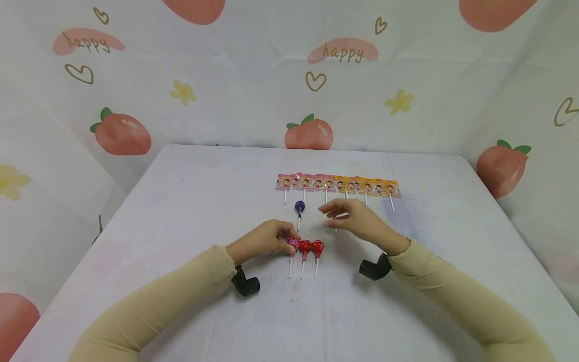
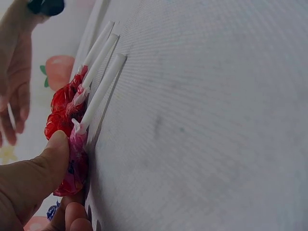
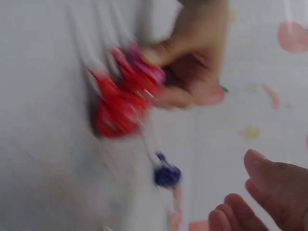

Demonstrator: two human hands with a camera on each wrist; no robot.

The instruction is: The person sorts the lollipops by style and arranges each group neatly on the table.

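Observation:
My left hand (image 1: 267, 238) pinches a pink-wrapped lollipop (image 2: 78, 161) by its head, thumb on one side and fingers on the other. Two red-wrapped lollipops (image 1: 318, 247) lie close beside it, all three sticks pointing toward me. Farther back lies a purple-wrapped lollipop (image 1: 299, 206), its stick also toward me. My right hand (image 1: 355, 217) hovers to the right of the purple one, fingers loosely extended and holding nothing visible. A short bit of white stick (image 1: 335, 230) shows below that hand; whatever it belongs to is hidden.
Behind the hands runs a row of flat-packed lollipops, pink packets (image 1: 305, 181) on the left and orange packets (image 1: 367, 186) on the right. They lie on a white-covered table (image 1: 217, 196). A printed cloth backdrop (image 1: 253, 90) rises behind its far edge.

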